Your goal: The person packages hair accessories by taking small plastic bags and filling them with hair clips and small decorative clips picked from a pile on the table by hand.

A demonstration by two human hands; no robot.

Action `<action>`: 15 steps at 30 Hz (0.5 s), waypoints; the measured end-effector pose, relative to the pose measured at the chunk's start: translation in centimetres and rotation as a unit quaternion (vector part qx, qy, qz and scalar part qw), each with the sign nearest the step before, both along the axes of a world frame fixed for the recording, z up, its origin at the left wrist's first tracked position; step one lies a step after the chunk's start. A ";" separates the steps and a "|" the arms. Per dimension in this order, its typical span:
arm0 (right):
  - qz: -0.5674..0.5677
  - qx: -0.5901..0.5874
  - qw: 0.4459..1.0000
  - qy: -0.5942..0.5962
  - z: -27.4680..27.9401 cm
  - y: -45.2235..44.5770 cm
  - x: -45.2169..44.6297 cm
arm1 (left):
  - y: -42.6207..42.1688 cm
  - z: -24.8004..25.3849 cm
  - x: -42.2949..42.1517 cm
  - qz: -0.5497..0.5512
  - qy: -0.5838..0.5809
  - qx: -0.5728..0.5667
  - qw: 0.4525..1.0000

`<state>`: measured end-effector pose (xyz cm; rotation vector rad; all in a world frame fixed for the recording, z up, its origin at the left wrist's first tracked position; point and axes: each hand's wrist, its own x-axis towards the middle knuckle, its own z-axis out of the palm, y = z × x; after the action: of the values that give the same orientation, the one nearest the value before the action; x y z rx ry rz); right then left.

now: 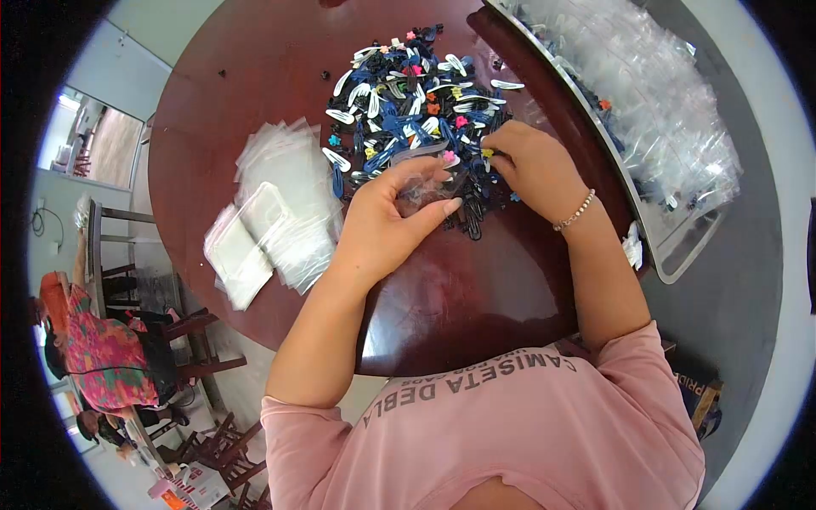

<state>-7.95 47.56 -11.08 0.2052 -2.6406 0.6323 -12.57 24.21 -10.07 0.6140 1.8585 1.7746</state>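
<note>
A heap of hair clips (399, 106), navy, white and black with small colored flower clips among them, lies on the round dark red table (476, 297). At the heap's near edge, my left hand (382, 212) is closed around a small clear plastic bag (418, 194), its mouth toward the heap. A pink flower clip (449, 156) shows beside my left fingertips; whether it is inside the bag I cannot tell. On the right side of the heap, my right hand (535, 168) pinches a small yellow flower clip (487, 153) between thumb and fingers.
Left of the heap lie fanned clear bags (293, 195) and a smaller stack of bags (236, 255). A metal tray (671, 263) along the right holds many filled clear bags (629, 93). Wooden chairs (225, 450) and a person in a patterned top (110, 353) are at far left.
</note>
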 end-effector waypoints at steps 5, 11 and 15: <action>-0.034 -0.062 0.996 -0.058 3.3 -0.1 0.9 | 0.1 0.3 0.1 -0.001 0.023 0.002 1.000; 0.035 0.068 0.976 -0.206 4.6 0.4 3.6 | 0.0 0.6 -0.1 0.001 0.051 -0.031 0.998; 0.036 0.066 0.983 -0.165 2.9 -1.1 3.1 | -0.1 0.2 -0.2 -0.014 0.051 -0.045 0.998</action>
<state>-4.83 46.41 -8.20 0.2539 -3.0109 0.5558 -12.79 24.15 -9.84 0.7038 1.9758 1.6608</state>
